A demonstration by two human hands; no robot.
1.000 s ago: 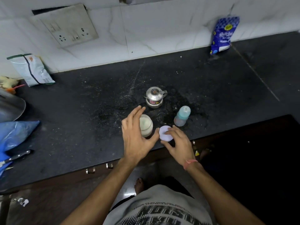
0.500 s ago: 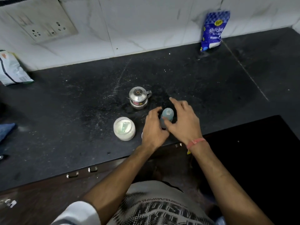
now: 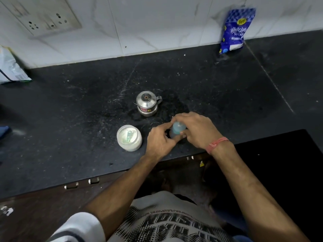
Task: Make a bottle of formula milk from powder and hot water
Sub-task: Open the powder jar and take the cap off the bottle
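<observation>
Two hands grip a small blue baby bottle (image 3: 176, 130) standing on a black counter (image 3: 87, 105). Left hand (image 3: 160, 141) pinches its base; right hand (image 3: 195, 130) curls over its cap. An open powder jar (image 3: 129, 137) sits just left.

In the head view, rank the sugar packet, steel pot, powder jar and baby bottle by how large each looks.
1. sugar packet, though farthest away.
2. steel pot and powder jar: look alike, unranked.
3. baby bottle: smallest showing, but partly hidden by left hand and right hand.
</observation>
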